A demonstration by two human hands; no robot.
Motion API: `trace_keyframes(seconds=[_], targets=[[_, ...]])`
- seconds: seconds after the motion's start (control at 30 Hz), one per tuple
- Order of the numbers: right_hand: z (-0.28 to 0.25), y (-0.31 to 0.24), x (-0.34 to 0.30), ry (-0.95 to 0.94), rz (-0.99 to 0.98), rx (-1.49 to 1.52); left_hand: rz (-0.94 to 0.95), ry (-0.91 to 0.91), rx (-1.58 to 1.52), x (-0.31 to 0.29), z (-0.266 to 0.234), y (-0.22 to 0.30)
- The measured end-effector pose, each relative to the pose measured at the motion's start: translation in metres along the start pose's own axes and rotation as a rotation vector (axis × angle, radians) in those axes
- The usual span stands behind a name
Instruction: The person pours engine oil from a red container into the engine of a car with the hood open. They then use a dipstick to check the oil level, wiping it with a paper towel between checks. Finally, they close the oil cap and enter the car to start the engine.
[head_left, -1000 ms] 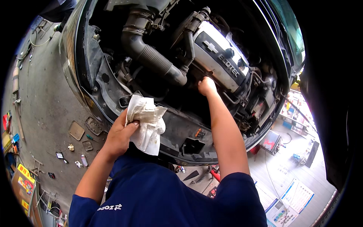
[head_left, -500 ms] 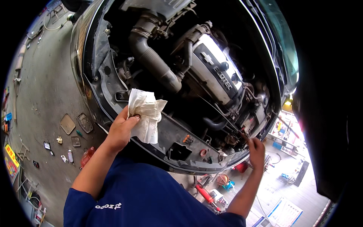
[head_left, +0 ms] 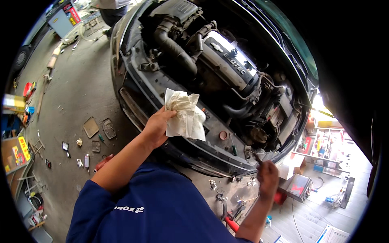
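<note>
My left hand (head_left: 157, 126) pinches a crumpled white paper towel (head_left: 185, 115), marked with brownish stains, above the front edge of the car's open engine bay. Off to the right, my right hand (head_left: 268, 177) is closed by the bay's front right corner. From its fingers a thin dark rod (head_left: 258, 158) points up toward the engine bay; blur hides most of it, and its far end cannot be made out. Beyond both hands lies the engine with its silver and black cover (head_left: 231, 60). A ribbed black air hose (head_left: 172, 46) curves down to the left of it.
The raised hood (head_left: 344, 101) looms dark at the right. Trays (head_left: 91, 127), a spray can (head_left: 86, 160) and small parts lie on the floor at left. A box-shaped device (head_left: 298, 187) stands lower right. Another person (head_left: 113, 10) stands at the far left of the car.
My view has shifted, showing more floor at left. My right hand has drawn back from over the engine bay toward me, with the thin rod. The left hand still grips the paper towel.
</note>
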State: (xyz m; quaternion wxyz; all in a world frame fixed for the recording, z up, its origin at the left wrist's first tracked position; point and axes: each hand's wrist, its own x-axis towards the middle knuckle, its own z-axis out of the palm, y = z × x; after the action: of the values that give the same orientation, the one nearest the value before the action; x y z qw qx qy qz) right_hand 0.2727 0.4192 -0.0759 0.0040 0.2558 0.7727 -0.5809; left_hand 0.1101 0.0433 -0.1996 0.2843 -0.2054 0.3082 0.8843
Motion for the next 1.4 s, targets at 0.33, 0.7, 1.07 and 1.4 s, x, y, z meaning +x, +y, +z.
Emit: trace_keyframes(seconds=[0.33, 0.7, 1.07, 1.4], targets=[[0.27, 0.007, -0.058, -0.792, -0.241, -0.045, 0.4, -0.235, -0.327, -0.212, -0.086, -0.027], [0.45, -0.02, -0.178, -1.316, -0.278, -0.269, 0.983, 0.353, -0.408, -0.319, -0.221, -0.038], [0.555, -0.026, -0.215, -1.429, -0.734, -0.573, 1.2, 0.558, -0.776, -0.321, -0.347, 0.037], [0.484, -0.045, -0.159, -1.394, -0.608, -0.762, 1.101, 0.916, -0.921, -0.363, -0.498, 0.14]])
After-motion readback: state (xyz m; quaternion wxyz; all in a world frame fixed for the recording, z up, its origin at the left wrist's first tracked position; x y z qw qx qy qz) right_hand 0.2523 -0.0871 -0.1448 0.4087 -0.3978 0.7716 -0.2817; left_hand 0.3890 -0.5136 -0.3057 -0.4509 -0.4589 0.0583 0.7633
